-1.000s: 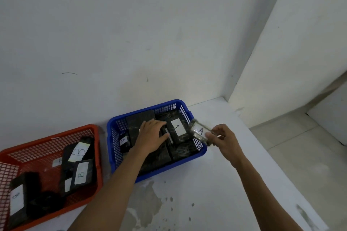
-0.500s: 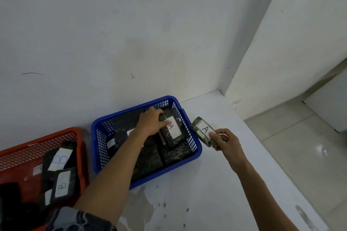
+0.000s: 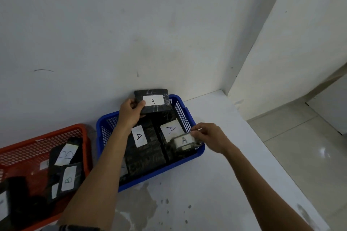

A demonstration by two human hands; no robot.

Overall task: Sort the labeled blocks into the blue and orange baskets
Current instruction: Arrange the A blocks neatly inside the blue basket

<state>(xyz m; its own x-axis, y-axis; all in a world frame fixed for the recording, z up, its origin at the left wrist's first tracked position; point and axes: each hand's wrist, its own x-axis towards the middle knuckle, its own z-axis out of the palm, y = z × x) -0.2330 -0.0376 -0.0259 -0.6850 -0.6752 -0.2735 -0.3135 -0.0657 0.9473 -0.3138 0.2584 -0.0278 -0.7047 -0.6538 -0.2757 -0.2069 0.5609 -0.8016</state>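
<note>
Blocks: dark marbled slabs with white paper tags. Left hand [image 3: 131, 113] grips one large block [image 3: 153, 101] by its left edge, thumb across the front face, fingers curled behind; block is lifted upright above the back rim of the blue basket [image 3: 150, 175], tag reads "A". Right hand [image 3: 209, 137] pinches a small block [image 3: 185, 141] at its right end, fingertips closed on it; it sits low over the basket's right front corner, tag also "A".

Versus half a second ago: left hand was down inside the basket on a block, now raised with that block clear of the pile. Right hand's small block was outside the basket's right wall, now over the interior.

Two more blocks lie flat in the blue basket, both tagged "A" [image 3: 139, 136] and [image 3: 170, 130]. Orange basket [image 3: 56, 131] sits just left of the blue one on the white worktop [image 3: 216, 193]; its blocks carry "B" tags [image 3: 66, 154], [image 3: 68, 178]. Other tags there are too blurred to read.
</note>
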